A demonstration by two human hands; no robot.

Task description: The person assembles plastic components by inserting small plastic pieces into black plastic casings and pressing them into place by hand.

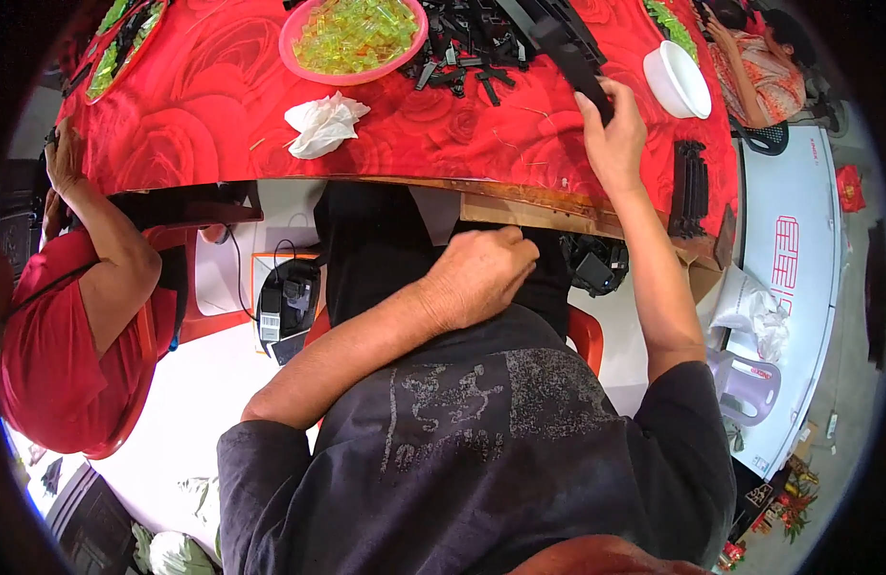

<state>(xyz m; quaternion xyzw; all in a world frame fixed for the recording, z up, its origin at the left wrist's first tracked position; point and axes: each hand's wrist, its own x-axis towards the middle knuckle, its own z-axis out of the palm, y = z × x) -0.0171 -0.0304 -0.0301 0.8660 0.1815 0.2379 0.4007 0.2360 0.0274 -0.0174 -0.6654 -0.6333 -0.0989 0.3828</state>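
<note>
The right hand (617, 129) pinches a long black strip (585, 80), with the thumb on its left side and the fingers on its right, near the end closest to the person. The strip is above the right half of the table, between the near edge and the far side. Its long axis runs slantwise: the held end points toward the near edge and slightly right, the other end toward the far side and left, where it overlaps more long black strips (524, 11).

The left hand (483, 276) is curled in front of the belly, below the near edge; its fingertips are hidden, so I cannot tell whether it grips anything.

The table (204, 125) wears a red rose-patterned cover. Left of the strip lies a pile of small black pieces (462, 57), then a pink bowl (352, 81) of yellow-green translucent pieces (357, 38). A crumpled white tissue (325, 126) lies nearer the near edge. A white bowl (681, 81) sits by the right edge, and a row of black strips (690, 187) near the near right corner.

A person in red (74, 355) sits at the left edge; another in a patterned top (771, 79) is beyond the right edge. A white panel (793, 249) stretches along the right.
</note>
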